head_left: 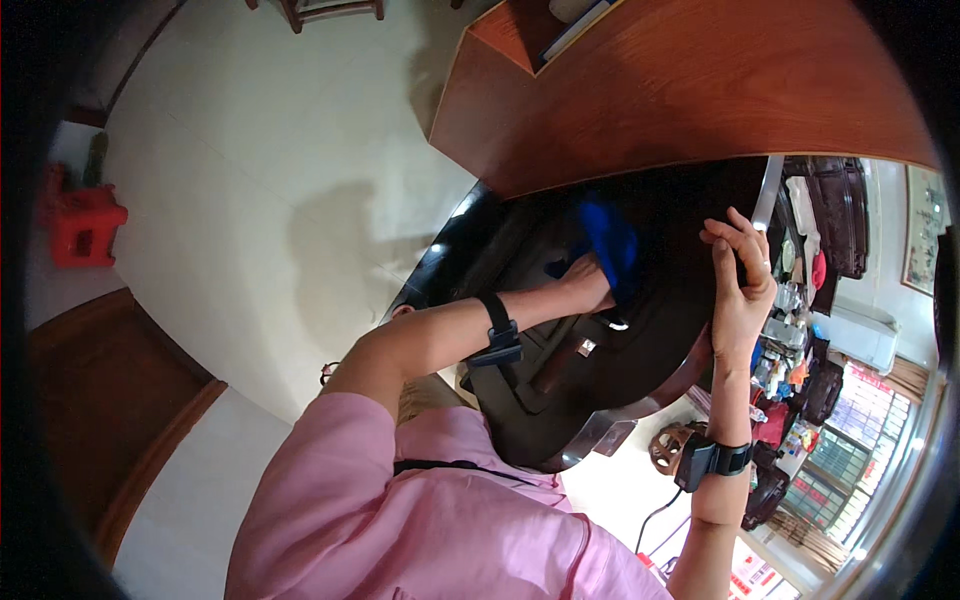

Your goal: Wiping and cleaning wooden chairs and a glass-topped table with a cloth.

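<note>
My left hand (586,284) reaches across a dark, glossy piece of wooden furniture (640,345) with raised panels and a curved edge. A blue cloth (612,240) is gripped in that hand, against the dark surface; the fingertips are hidden by it. On the right, my right hand (740,290) is raised beside the furniture's right edge, its fingers bent and apart from the thumb, with nothing held. Whether its fingertips touch the edge, I cannot tell. Black straps with small devices, one on the left forearm (495,340) and one on the right (712,460), circle my arms.
A large red-brown wooden panel (690,95) stands close beyond the dark furniture. Pale tiled floor (270,170) spreads to the left, with a red plastic stool (88,228) and brown wooden furniture (110,410). Cluttered items and a barred window (860,440) lie at the far right.
</note>
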### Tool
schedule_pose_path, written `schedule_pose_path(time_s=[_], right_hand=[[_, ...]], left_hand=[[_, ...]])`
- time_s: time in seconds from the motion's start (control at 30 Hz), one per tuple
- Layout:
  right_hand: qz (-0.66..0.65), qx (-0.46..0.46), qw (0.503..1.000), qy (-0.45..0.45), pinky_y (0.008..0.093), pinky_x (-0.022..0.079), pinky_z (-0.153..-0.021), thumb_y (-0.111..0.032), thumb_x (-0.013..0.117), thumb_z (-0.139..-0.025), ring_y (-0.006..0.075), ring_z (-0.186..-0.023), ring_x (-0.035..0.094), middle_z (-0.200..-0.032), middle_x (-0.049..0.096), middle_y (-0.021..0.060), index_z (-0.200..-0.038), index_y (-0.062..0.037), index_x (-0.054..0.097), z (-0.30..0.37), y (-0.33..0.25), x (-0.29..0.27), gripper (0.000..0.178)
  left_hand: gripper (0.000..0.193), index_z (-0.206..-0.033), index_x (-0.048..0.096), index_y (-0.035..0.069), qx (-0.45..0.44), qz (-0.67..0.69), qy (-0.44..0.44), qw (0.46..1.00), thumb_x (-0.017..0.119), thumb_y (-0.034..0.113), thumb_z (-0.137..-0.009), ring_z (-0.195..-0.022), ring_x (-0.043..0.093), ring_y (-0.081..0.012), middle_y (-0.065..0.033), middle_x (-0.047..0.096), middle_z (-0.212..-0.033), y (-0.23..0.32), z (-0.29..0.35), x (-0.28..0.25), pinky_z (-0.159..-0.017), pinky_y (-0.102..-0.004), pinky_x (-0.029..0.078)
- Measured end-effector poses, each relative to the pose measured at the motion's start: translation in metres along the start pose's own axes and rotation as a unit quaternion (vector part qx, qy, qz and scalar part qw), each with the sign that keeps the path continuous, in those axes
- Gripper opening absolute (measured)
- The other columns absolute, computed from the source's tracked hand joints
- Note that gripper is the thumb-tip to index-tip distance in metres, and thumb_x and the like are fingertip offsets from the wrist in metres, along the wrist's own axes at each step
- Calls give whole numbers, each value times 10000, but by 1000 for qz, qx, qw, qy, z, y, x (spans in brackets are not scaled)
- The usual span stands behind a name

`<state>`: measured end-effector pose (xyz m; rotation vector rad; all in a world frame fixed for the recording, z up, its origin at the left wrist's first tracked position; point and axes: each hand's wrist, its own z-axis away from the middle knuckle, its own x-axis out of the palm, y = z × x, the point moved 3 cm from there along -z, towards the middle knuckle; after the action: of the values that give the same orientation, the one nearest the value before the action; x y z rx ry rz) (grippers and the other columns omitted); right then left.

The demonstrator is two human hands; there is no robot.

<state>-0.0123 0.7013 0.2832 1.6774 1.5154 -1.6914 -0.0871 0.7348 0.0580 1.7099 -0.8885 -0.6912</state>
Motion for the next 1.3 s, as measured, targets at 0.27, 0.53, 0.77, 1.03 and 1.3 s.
schedule_pose_path(time_s=[0.27,0.53,0.77,1.03,1.3], right_hand=[[13,-26,1000,8,429,289,-1154,-128,629,-942,236,-1226,566,-1084,710,76,-1011,-68,744,-1,5,1,147],[23,-47,999,4,461,286,-1156,-108,611,-943,249,-1235,564,-1060,718,70,-1008,-71,742,0,3,2,151],[7,-49,999,5,460,271,-1159,-99,610,-945,235,-1234,561,-1023,726,51,-1012,-68,735,1,-5,0,145],[-2,-46,999,10,460,271,-1155,-101,611,-947,237,-1225,566,-980,730,42,-1008,-64,735,1,-2,5,143],[-1,-41,999,23,453,276,-1154,-100,617,-943,232,-1209,578,-998,725,54,-1004,-69,740,3,0,-1,141]], left_hand=[[224,-994,510,45,-29,-51,-130,990,623,104,-811,-828,521,-397,-211,539,-918,3,-20,-18,-745,-469,457],[205,-954,543,19,20,-133,86,987,612,151,-813,-734,528,-379,-192,565,-830,-20,45,-54,-692,-478,451],[125,-895,603,25,1,-92,30,995,545,135,-880,-756,592,-327,-164,579,-810,48,81,-63,-667,-451,454],[236,-825,636,-33,68,-456,-46,886,574,183,-897,-843,630,-372,-245,628,-909,55,19,-41,-693,-434,500],[228,-1018,620,-90,-55,-264,-344,899,503,50,-881,-1031,591,-459,-315,602,-1070,67,1,-51,-993,-480,436]])
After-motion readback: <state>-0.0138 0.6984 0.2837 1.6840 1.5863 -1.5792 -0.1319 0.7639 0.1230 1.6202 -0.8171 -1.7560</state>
